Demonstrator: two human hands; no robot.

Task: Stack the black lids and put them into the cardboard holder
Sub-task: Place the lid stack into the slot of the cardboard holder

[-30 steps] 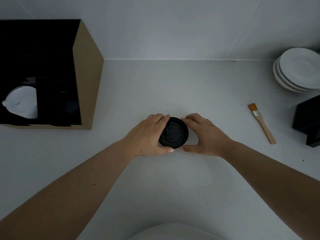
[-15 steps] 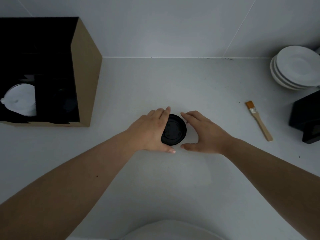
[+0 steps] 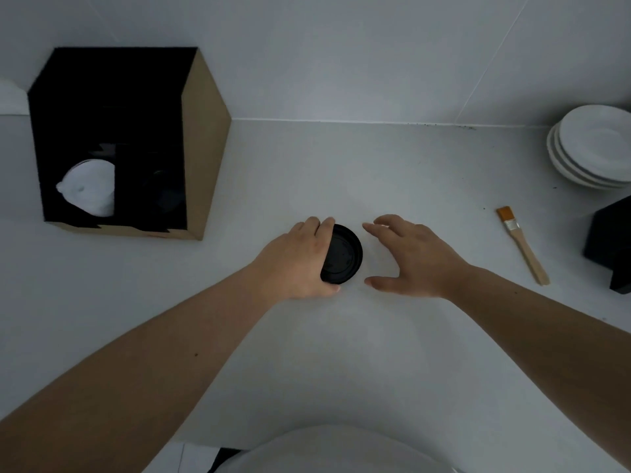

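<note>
We see the black lids [image 3: 342,259] as a dark round stack on the white counter [image 3: 341,353], sitting between our two hands; how many lids are in it we cannot tell. Our left hand [image 3: 300,264] wraps the stack's left edge, fingers curled over the far rim and thumb pressed at the near rim, so it grips the lids from the side. Our right hand [image 3: 415,257] is just to the right of the stack and apart from it, spread wide with fingers and thumb curved in a loose C and nothing between them. Well off to the left of our left hand and farther back stands the cardboard holder [image 3: 201,158], brown outside and black inside, split into compartments; white lids [image 3: 90,189] show in its left compartment, while the right compartment is too dark to read. To the right of our right hand a small brush [image 3: 522,242] with orange bristles and a wooden handle lies on the counter. Beyond it, a stack of white plates [image 3: 594,151] sits by the wall, and a black object [image 3: 611,240] is cut off by the frame's right edge.
</note>
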